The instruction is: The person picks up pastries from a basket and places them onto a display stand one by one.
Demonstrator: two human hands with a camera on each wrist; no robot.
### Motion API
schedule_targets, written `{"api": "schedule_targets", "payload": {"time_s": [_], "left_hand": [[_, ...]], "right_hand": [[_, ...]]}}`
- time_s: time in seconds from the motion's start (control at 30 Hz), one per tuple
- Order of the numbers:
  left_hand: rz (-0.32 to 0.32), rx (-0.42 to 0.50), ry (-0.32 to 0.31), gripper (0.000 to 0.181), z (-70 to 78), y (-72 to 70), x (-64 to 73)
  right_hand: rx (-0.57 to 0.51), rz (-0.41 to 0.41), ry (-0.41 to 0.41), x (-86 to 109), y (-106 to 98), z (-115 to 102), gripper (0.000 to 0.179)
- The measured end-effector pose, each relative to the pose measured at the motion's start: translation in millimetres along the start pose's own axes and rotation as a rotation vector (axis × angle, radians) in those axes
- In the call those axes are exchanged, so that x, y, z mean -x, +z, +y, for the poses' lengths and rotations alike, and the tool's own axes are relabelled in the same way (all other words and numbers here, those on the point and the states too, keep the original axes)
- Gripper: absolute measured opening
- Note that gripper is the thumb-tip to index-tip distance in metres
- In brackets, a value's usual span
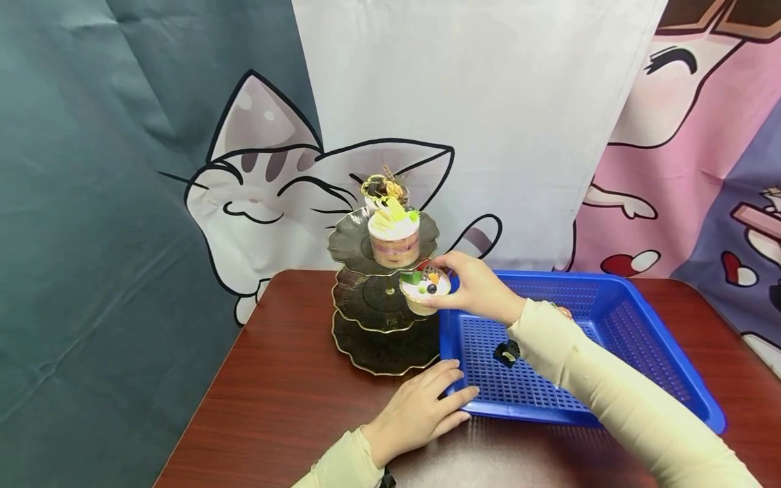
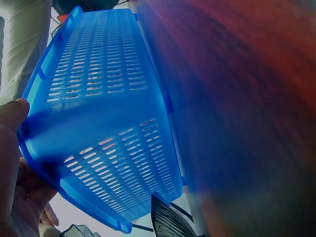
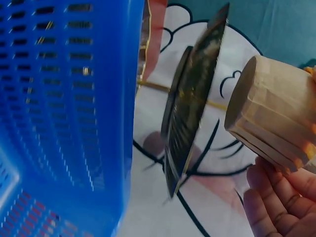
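My right hand (image 1: 482, 288) pinches a small cupcake (image 1: 421, 308) by its sides, at the right of a three-tier stand (image 1: 348, 298). White cream, berries and a green piece top the cupcake. The right wrist view shows its pale pleated paper cup (image 3: 276, 108) tilted, apart from a dark tier plate (image 3: 195, 108). My left hand (image 1: 417, 410) rests on the near left corner of a blue basket (image 1: 518, 411), fingers relaxed along the rim. On the top tier stand a clear layered dessert cup (image 1: 395, 247) and, behind it, a dessert with dark and golden toppings (image 1: 381, 190).
Inside the basket, mostly behind my right forearm, an orange-toned item (image 1: 563, 310) shows in part. A black wrist device (image 1: 506, 353) hangs over the basket. Reddish-brown table (image 1: 268, 407) surrounds the stand, and a cartoon cat backdrop (image 1: 518, 102) hangs behind.
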State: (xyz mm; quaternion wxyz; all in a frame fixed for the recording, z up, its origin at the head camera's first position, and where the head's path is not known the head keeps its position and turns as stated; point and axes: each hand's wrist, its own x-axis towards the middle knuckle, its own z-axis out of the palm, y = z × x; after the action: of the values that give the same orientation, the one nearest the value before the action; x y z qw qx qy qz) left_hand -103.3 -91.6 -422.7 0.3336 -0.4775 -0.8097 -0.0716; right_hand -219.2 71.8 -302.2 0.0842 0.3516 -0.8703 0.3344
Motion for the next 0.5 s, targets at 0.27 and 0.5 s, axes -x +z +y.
{"api": "schedule_targets", "payload": {"time_s": [0.27, 0.5], "left_hand": [[0.005, -0.007, 0.007, 0.03, 1.1, 1.3, -0.7], [0.004, -0.018, 0.009, 0.03, 0.7, 0.2, -0.2]], "right_hand": [[-0.028, 0.013, -0.009, -11.6, 24, -6, 0.054], [-0.039, 0.006, -0.027, -18.1, 38, -6, 0.056]]}}
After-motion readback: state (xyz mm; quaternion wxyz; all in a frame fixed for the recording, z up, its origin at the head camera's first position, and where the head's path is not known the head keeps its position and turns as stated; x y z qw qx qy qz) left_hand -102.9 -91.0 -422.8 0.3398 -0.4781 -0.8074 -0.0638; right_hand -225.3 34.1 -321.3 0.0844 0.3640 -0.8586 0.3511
